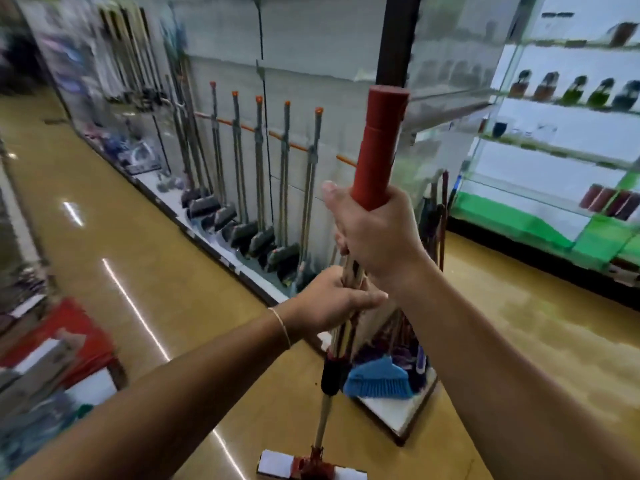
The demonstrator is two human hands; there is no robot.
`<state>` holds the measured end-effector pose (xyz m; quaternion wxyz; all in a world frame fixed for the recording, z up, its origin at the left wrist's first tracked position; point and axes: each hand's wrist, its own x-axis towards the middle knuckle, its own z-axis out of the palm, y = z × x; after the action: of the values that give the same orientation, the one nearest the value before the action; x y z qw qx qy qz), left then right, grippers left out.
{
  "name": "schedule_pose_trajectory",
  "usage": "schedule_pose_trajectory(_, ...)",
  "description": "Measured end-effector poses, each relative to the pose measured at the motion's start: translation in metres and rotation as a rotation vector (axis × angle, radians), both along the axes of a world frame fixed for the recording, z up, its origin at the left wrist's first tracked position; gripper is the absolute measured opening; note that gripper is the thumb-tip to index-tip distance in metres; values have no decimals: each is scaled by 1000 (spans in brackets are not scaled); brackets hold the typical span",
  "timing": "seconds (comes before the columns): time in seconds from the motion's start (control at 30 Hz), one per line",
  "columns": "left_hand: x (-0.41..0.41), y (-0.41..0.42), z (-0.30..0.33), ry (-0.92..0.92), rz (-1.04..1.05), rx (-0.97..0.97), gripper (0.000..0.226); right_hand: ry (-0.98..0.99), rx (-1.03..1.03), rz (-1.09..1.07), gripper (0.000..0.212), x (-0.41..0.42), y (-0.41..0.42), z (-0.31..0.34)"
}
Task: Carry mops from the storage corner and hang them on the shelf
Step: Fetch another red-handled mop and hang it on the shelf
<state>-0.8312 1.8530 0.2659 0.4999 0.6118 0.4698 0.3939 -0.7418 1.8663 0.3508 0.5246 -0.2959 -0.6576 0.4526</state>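
Head view: shop aisle, blurred.
Right hand (375, 237): fingers wrapped round mop (349, 275) below its red grip, frame centre.
Left hand (329, 299): curled round the shaft just beneath.
Mop head: bottom centre.

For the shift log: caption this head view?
Both hands, right hand above left hand, grip an upright mop.

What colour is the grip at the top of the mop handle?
Red, on the mop handle grip; the head view shows it.
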Motion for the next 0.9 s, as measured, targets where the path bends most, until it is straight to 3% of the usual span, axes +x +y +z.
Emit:
schedule_pose_trajectory(0.1,-21,34,8,4,101,8,26,-6,4,100,32,-23,42,5)
schedule_pose_trajectory(0.23,-59,75,10,-27,153,26,26,-10,41,207,26,-60,90,10)
schedule_pose_trajectory(0.33,-92,107,8,-38,209,47,41,-16,71,274,29,-96,124,10)
schedule_pose_trajectory(0.67,-227,235,-2,-29,397,120,43,-15,115,310,23,-232,251,9)
schedule_pose_trajectory(0.83,-308,290,-1,-12,433,85,26,-5,100,325,23,-314,311,10)
schedule_pose_trajectory(0.9,-338,307,0,-11,457,92,34,-4,96,354,21,-344,328,11)
